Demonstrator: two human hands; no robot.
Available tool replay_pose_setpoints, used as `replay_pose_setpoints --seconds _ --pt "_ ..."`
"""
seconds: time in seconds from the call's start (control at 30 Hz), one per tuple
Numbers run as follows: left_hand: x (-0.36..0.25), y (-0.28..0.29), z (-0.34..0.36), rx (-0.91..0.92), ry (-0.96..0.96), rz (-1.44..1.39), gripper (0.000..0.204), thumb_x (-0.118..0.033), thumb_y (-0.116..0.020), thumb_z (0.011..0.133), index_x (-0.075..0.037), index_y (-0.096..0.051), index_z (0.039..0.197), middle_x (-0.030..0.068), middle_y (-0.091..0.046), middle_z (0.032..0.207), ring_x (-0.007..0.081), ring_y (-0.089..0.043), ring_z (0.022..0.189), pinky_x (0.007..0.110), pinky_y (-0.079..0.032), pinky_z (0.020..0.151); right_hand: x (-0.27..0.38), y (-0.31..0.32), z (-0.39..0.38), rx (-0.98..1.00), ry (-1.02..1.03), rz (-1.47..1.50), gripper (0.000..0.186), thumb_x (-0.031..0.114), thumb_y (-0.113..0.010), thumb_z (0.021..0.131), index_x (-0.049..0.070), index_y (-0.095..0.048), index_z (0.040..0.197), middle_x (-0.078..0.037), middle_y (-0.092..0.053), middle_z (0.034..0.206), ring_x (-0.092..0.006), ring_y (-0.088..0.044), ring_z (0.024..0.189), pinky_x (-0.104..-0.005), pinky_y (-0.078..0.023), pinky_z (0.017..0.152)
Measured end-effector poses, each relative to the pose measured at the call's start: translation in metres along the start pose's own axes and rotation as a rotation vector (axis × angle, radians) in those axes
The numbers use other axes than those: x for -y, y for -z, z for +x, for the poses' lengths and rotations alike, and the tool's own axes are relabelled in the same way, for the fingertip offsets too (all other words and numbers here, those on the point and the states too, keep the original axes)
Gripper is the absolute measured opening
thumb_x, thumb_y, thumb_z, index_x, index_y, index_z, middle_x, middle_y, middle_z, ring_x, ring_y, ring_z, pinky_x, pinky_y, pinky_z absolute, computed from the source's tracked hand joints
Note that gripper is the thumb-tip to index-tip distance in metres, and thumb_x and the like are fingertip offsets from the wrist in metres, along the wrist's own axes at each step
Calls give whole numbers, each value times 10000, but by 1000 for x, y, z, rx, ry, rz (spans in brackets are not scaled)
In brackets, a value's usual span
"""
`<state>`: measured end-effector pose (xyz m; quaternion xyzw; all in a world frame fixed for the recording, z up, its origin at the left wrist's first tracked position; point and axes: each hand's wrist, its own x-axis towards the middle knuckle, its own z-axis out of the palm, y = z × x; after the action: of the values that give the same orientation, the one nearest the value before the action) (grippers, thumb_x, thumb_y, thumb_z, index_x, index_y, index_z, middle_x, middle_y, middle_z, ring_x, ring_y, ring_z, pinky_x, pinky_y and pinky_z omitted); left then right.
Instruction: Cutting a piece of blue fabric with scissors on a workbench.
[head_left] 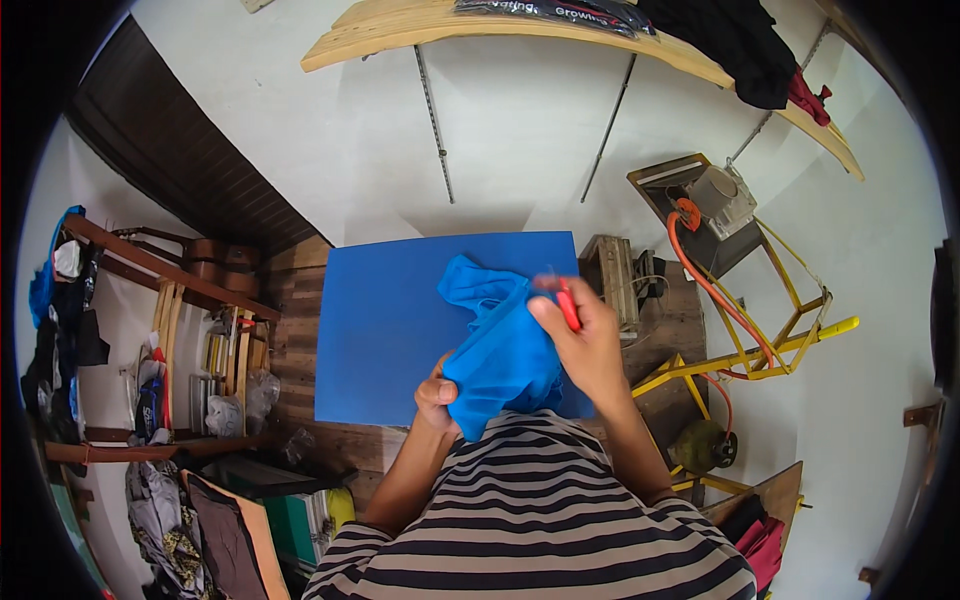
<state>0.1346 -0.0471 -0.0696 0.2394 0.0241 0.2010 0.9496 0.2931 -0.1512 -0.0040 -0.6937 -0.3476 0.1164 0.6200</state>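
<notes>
A bright blue piece of cloth (505, 350), perhaps a garment, hangs bunched between my hands above the blue table. My left hand (437, 393) is closed on its lower left edge, thumb on top. In my right hand (585, 330) is a small red-handled tool (568, 304); its tip is blurred, so I cannot tell its exact kind. That hand is at the cloth's upper right edge, its fingertips smeared by motion. A loose flap of the cloth lies over the tabletop, and the lower end hangs against my striped shirt.
Beneath the cloth stands the blue table (370, 330). To its right are a wooden crate (610, 275) and a yellow metal frame (790, 350) with an orange hose (705, 280). A cluttered shelf rack (180, 265) stands left. A wooden wall shelf (400, 28) holds folded clothes.
</notes>
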Motion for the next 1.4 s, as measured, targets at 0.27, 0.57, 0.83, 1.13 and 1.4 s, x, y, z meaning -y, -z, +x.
replay_pose_setpoints --seconds 0.27,0.57,0.83,1.13,1.4 --pt "-40 -14 -6 -60 223 637 544 -233 -701 763 72 -564 1191 214 -600 1155 302 -604 1054 368 -461 921 -12 9 24 -40 -42 14 248 175 -628 912 44 -497 747 76 -373 640 -22 -312 602 -204 -275 521" --pt "-31 0 -14 253 18 522 240 -200 -687 775 38 -655 794 159 -643 937 240 -593 866 355 -447 780 -20 -5 51 100 -23 -1 302 218 -639 900 29 -491 717 28 -383 575 -47 -337 552 -248 -288 488" --pt "-9 -9 -6 -117 -80 100 330 -226 -634 742 56 -640 913 122 -650 813 199 -604 732 315 -486 679 -5 -19 32 109 -68 15 243 225 -618 912 28 -520 1015 19 -484 681 -53 -397 605 -224 -331 539" --pt "-5 11 -2 -145 -81 132 232 -221 -632 738 9 -610 766 96 -631 753 166 -575 658 290 -458 610 2 -15 -8 123 183 -267 275 183 -680 842 15 -486 940 -150 -652 743 -276 -646 578 -345 -498 520" --pt "-5 34 1 119 -62 156 521 -286 -612 706 103 -587 1052 205 -655 951 253 -630 782 337 -517 686 4 -16 -8 97 251 -276 269 153 -706 804 15 -492 892 -164 -655 730 -276 -657 573 -341 -509 490"
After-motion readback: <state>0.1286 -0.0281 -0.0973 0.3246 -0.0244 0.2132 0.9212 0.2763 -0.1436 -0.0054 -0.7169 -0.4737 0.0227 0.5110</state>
